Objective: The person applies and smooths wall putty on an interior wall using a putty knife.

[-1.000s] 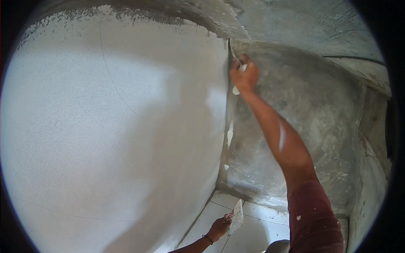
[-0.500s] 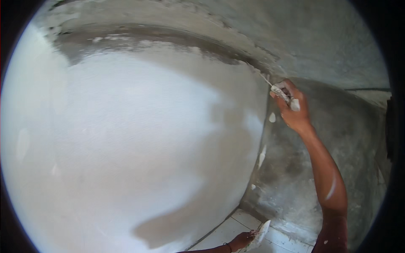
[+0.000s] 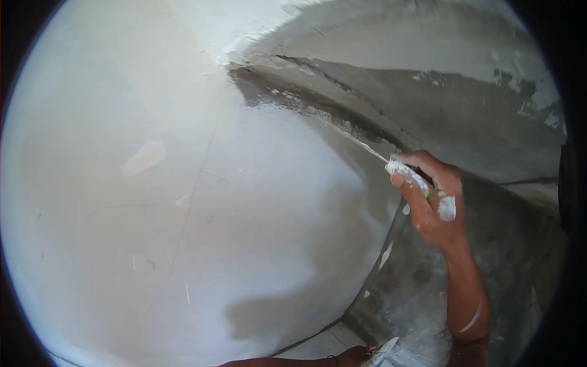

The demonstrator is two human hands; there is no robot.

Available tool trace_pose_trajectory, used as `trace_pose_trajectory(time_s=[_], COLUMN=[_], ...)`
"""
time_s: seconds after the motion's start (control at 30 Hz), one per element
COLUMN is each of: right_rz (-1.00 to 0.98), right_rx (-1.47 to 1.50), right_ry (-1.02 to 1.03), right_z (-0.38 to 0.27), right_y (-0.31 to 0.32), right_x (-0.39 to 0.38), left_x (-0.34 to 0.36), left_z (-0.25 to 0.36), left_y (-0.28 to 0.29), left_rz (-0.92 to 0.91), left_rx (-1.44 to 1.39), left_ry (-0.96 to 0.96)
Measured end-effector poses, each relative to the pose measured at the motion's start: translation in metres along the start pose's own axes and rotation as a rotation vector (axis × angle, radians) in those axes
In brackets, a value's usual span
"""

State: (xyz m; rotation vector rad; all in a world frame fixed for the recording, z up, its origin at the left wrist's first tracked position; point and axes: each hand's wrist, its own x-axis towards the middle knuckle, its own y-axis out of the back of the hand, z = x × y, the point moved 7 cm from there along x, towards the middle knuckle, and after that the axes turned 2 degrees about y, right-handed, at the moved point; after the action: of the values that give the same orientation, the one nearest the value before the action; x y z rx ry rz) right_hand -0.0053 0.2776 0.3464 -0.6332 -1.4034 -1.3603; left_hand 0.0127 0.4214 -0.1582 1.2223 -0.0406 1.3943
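Note:
My right hand (image 3: 437, 196) is wrapped round the white-smeared, greenish handle of a putty knife (image 3: 409, 176). Its long blade, seen almost edge-on, reaches up-left along the upper edge of the white-coated wall (image 3: 183, 220), beside a dark, rough band of bare plaster (image 3: 287, 92). At the bottom of the view, my left hand (image 3: 358, 355) grips a pale flat plastering blade or board (image 3: 382, 352), partly cut off by the frame. A white streak marks my right forearm.
A grey concrete wall (image 3: 422, 275) meets the white wall in a corner on the right. Above is a patchy grey and white overhead surface (image 3: 452, 49). A bit of white tiled floor (image 3: 309, 348) shows at the bottom.
The view has swung up and leftward, showing more upper wall. My right hand appears farther right and lower, with the blade along the top edge. My left hand has slipped toward the bottom rim.

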Motion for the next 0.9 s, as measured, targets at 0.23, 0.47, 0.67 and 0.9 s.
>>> trace_pose_trajectory(time_s=[0.23, 0.47, 0.67, 0.9], right_rz=[0.044, 0.081, 0.088, 0.088], right_rx=[-0.155, -0.288, -0.357, -0.438], right_ry=[0.258, 0.411, 0.343, 0.509], right_z=[-0.075, -0.130, -0.132, -0.143], right_y=[0.000, 0.007, -0.006, -0.042], right_x=[0.015, 0.030, 0.030, 0.060], left_x=[-0.007, -0.002, -0.002, -0.002], left_z=[-0.009, -0.025, -0.032, -0.039], left_y=[0.000, -0.006, -0.053, -0.063], left_rz=[-0.162, -0.050, -0.551, -0.421], left_rx=[-0.416, -0.470, 0.087, 0.115], left_ry=[0.396, 0.535, 0.462, 0.407])
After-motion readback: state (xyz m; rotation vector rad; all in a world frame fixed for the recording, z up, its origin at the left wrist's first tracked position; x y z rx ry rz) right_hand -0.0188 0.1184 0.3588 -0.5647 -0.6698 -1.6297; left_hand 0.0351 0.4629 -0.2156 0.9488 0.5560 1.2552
